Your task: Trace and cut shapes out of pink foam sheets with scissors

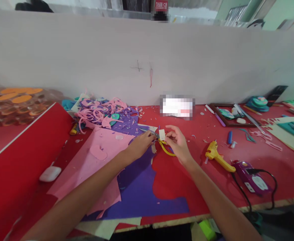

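Pinching a small white piece point(162, 134) between thumb and fingers, your right hand point(178, 142) sits mid-worktop, just above the yellow-handled scissors point(167, 149). Your left hand point(140, 144) is right beside it, fingers curled together around the scissors' grey blade end point(150, 132); exact grip is hidden, can't tell how tight. The white piece is held off the red worktop point(207, 174), between both hands, touching the scissors area. Under your left forearm: a pink foam sheet point(99, 157) overlapping a purple foam sheet point(139, 190). Behind your left hand, against the white back wall point(147, 57), a heap of pink and purple offcuts point(101, 112). To your right, near but apart: a yellow glue gun point(218, 156) lying on its side, then a purple power strip point(251, 177) with a black cord point(272, 180) plugged in. A small white case point(50, 174) lies far left on the red board point(23, 160). Far right, a dark frame point(233, 115) holds teal cutouts, with a stack of teal discs point(258, 103) beyond it.
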`<state>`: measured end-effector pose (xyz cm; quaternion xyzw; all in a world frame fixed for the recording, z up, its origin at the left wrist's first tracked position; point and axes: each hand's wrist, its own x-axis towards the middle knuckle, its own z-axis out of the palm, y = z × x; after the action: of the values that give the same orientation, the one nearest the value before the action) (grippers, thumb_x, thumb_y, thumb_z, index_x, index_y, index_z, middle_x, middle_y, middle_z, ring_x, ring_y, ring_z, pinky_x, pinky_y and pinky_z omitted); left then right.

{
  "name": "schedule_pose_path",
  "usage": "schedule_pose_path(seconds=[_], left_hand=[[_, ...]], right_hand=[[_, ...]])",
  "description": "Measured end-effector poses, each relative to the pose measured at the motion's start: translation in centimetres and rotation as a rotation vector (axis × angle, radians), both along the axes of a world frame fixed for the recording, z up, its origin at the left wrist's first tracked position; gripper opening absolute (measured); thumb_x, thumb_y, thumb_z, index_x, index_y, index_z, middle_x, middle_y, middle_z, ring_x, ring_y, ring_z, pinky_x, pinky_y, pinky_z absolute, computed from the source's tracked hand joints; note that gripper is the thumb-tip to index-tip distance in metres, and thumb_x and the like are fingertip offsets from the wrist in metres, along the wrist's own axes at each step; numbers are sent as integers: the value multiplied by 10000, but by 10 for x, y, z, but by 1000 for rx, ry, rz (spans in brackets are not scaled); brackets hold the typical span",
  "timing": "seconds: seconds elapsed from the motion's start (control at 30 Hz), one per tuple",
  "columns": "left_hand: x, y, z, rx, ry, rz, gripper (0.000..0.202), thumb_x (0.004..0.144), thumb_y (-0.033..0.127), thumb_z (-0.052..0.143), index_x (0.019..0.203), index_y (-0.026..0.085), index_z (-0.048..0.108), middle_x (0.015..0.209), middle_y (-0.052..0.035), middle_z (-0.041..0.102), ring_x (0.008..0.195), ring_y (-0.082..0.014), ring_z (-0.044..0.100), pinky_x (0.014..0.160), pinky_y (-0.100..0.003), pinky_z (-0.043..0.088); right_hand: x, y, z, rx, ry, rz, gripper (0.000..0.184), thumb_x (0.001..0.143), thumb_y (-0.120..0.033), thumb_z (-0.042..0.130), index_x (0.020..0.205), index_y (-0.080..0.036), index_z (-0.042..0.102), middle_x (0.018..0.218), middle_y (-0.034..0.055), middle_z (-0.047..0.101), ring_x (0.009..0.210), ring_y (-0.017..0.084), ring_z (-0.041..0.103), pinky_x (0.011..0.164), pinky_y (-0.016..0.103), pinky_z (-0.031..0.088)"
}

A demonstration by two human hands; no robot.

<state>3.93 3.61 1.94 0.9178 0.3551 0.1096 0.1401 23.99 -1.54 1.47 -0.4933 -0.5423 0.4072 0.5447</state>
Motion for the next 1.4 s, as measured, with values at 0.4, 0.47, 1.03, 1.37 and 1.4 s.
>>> schedule_pose_path(seconds=[0.4, 0.47, 1.03, 1.37, 1.4], left_hand=[[-18, 22, 36, -270, -159, -111, 111, 876, 148, 562, 830, 181, 659, 856, -19, 688, 791, -152, 614, 743, -253, 445], [-32, 31, 49, -311, -133, -87, 130, 876, 188, 549, 833, 181, 672, 843, -14, 689, 764, -145, 607, 717, -244, 434], [-117, 58, 86, 65, 206, 426, 355, 921, 228, 477, 1228, 196, 651, 1228, -94, 710, 1110, -241, 658, 939, -327, 477], [-105, 41, 76, -137, 577, 232, 101, 851, 224, 535, 885, 171, 613, 935, -62, 672, 744, -163, 563, 616, -274, 288], [-104, 42, 75, -131, 578, 229, 100, 866, 243, 534, 875, 170, 602, 941, -66, 666, 751, -168, 559, 612, -277, 281]], right_hand=[[3, 0, 2, -32, 10, -8, 427, 834, -248, 631, 1254, -272, 563, 809, -28, 603, 798, 172, 627, 759, 323, 511], [3, 0, 3, -31, 11, -13, 434, 826, -239, 626, 1255, -270, 566, 817, -26, 605, 799, 169, 619, 763, 323, 511], [2, -2, 8, -41, 12, 5, 402, 839, -291, 644, 1233, -249, 571, 820, -14, 622, 794, 170, 621, 741, 320, 507], [6, -1, 5, -31, -39, 9, 334, 861, -320, 656, 1182, -255, 595, 836, -2, 653, 825, 183, 663, 737, 314, 519], [5, -1, 5, -30, -43, 15, 320, 863, -323, 654, 1171, -255, 602, 835, 1, 660, 823, 185, 667, 737, 317, 522]])
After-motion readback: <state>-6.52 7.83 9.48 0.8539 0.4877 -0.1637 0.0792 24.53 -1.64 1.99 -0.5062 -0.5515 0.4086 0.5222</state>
